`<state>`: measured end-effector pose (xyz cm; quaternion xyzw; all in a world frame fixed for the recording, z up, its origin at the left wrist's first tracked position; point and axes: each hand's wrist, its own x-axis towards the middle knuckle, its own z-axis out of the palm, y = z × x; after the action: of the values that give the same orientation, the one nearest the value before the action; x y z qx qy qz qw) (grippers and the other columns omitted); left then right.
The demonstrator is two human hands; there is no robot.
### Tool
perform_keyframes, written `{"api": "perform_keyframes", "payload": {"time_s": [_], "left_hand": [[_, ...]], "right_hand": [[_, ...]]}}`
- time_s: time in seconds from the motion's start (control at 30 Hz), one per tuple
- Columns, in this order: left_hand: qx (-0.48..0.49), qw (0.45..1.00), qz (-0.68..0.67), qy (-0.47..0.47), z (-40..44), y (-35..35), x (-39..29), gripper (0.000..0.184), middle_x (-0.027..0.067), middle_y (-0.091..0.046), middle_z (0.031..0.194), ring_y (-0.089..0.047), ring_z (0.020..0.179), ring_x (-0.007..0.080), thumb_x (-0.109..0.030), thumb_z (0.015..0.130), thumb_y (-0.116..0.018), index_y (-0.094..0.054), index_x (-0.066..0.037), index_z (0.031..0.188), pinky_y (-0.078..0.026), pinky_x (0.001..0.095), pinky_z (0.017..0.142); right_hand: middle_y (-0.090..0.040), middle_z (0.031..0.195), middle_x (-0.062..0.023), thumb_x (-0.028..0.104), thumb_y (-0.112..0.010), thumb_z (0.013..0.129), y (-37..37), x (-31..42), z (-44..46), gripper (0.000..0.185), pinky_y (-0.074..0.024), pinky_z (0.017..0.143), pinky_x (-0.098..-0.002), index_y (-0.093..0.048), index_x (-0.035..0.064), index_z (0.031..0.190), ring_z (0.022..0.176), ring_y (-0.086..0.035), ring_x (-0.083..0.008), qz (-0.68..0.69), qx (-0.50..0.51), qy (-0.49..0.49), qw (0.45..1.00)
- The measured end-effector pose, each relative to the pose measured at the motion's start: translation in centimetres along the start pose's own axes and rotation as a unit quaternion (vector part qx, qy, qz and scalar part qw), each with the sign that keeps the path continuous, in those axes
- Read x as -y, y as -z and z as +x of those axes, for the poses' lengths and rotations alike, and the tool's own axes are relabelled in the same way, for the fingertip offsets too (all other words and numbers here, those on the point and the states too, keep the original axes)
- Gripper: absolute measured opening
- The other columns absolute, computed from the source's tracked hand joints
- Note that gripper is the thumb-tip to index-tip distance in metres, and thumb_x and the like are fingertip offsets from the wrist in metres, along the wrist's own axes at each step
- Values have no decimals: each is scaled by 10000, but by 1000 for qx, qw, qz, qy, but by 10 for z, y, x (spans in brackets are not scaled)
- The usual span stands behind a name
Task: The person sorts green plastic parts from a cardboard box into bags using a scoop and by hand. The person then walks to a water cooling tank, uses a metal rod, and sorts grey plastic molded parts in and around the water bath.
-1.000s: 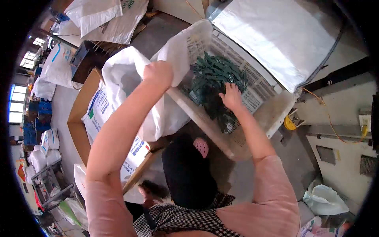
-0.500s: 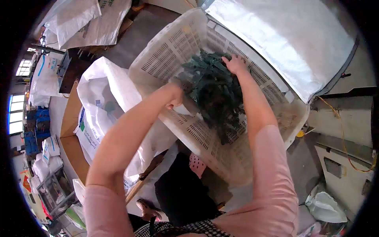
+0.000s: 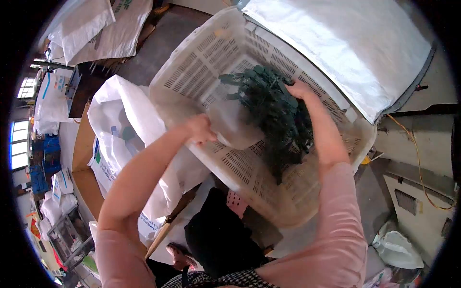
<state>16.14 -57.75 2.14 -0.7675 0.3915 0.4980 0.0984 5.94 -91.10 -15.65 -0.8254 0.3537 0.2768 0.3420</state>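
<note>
While one pale scoop (image 3: pixel 236 125), more exposed than before, is pinched by the left hand (image 3: pixel 200 128), one green pile (image 3: pixel 273 103) is touched by the right hand (image 3: pixel 298 90), grip unclear.

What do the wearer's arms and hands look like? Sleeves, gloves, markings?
Left hand and right hand: no gloves. Forearms uncovered, no watch or markings visible. Left sleeve and right sleeve: plain light pink, short, ending near the elbow; the right looks creased. Rings: too blurred to tell.
</note>
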Motion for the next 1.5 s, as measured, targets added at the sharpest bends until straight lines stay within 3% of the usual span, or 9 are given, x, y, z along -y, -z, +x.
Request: {"api": "perform_keyframes", "payload": {"time_s": [0.07, 0.13, 0.23, 0.47, 0.6, 0.9, 0.97, 1.07, 1.5], "left_hand": [[16, 991, 116, -61, 10, -9, -18, 253, 118, -624, 623, -634, 658, 239, -223, 645, -635, -636, 18, 721, -510, 357, 627], [-24, 997, -55, 47, 23, -34, -24, 200, 93, -512, 490, -549, 442, 174, -86, 659, -655, -549, 81, 690, -430, 316, 345], [-63, 996, -28, -60, 23, -45, -8, 134, 92, -592, 551, -618, 663, 194, -176, 656, -621, -648, -47, 675, -484, 321, 591], [18, 997, 71, 17, 2, 2, -26, 136, 76, -634, 594, -627, 570, 179, -165, 668, -574, -667, -79, 619, -512, 284, 570], [62, 994, 70, 58, 18, -1, -40, 293, 63, -599, 517, -593, 457, 165, -216, 718, -602, -599, -7, 512, -500, 294, 492], [-37, 997, -5, 74, -20, -26, -41, 238, 86, -606, 531, -610, 493, 193, -195, 691, -582, -610, 22, 598, -507, 294, 504], [-41, 996, -25, 70, -25, -33, -42, 288, 114, -595, 514, -596, 442, 205, -221, 705, -627, -592, 53, 623, -498, 302, 472], [-95, 990, -91, 50, -31, -42, -36, 227, 139, -591, 518, -604, 470, 216, -159, 683, -570, -616, 38, 579, -516, 309, 516], [-232, 936, -242, -113, -98, -63, -44, 173, 124, -534, 506, -524, 389, 203, -47, 649, -611, -554, 84, 746, -407, 328, 371]], "right_hand": [[-446, 1255, -200, 632, -477, 744, -11, 0, -3, 832, -340, 976, -371, -403, -23, 1252, 1147, -442, -327, 19, -128, -4, 992], [-459, 1255, -163, 627, -476, 755, 0, 9, -30, 793, -354, 958, -360, -426, 8, 1247, 1146, -446, -297, 40, -140, -17, 989], [-331, 1355, -141, 631, -497, 747, 20, 5, -57, 816, -291, 970, -467, -331, 75, 1321, 1232, -326, -294, 328, 229, 21, 916], [-345, 1306, -232, 628, -505, 749, 3, -36, -35, 866, -302, 935, -574, -315, -18, 1294, 1131, -412, -414, 402, 116, -83, 904], [-386, 1308, -192, 627, -414, 798, -28, -47, -11, 767, -259, 1017, -393, -343, 63, 1313, 1250, -322, -295, 27, -8, 20, 999], [-197, 1432, -83, 627, -469, 743, -36, -7, -31, 849, -205, 1047, -419, -217, 125, 1379, 1307, -204, -253, 81, 214, 135, 964], [-328, 1369, -83, 503, -592, 747, -14, 39, -110, 771, -281, 1001, -343, -292, 135, 1355, 1227, -343, -241, 131, 174, 23, 976], [-267, 1404, -95, 635, -642, 610, -49, 33, -87, 1010, -239, 1038, -375, -224, 129, 1377, 1268, -291, -259, 48, 174, 177, 968], [-422, 1265, -222, 679, -638, 574, 3, 41, -225, 1073, -357, 963, -366, -268, 4, 1322, 1145, -446, -327, 44, -64, 152, 985]]}}
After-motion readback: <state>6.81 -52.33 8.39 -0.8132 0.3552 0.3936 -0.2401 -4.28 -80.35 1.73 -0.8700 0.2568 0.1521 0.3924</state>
